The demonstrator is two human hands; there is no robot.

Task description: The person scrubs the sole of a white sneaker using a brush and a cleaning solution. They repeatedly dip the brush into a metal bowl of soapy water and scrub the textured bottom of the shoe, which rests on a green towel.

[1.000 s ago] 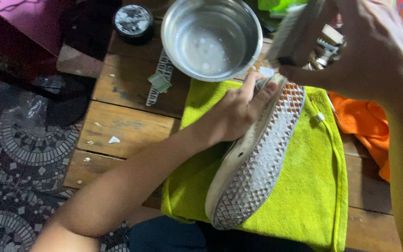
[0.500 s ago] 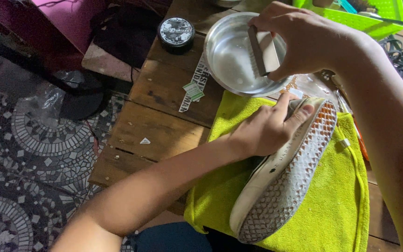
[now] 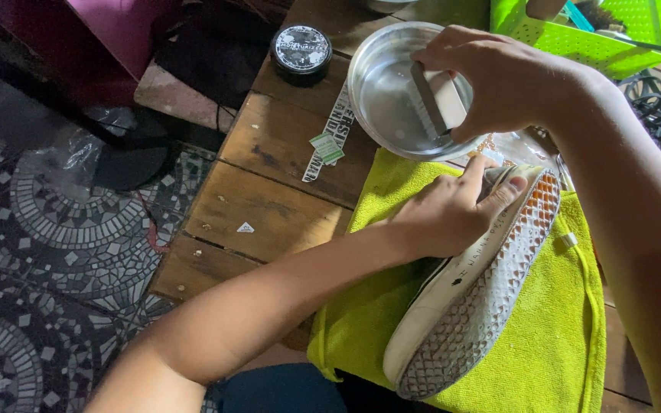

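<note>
The left hand (image 3: 445,214) lies on the side of a shoe (image 3: 476,291), its grip wrapped over the upper with fingers pressed to the toe end. The shoe is tipped on edge, its waffle sole turned up and to the right, and rests on a green towel (image 3: 552,336) spread on the tabletop (image 3: 269,199).

Just above that grip, the right hand (image 3: 499,84) holds a brush (image 3: 437,99), fingers pinching its pale block, bristles pointing down into a steel bowl (image 3: 384,92). The bowl sits on the tabletop, touching the towel's far edge.

Left of the right grip, beyond the bowl, stands a round black tin (image 3: 301,50). A printed strip (image 3: 329,141) lies between the tin and the towel. Above the right hand is a green basket (image 3: 575,30).
</note>
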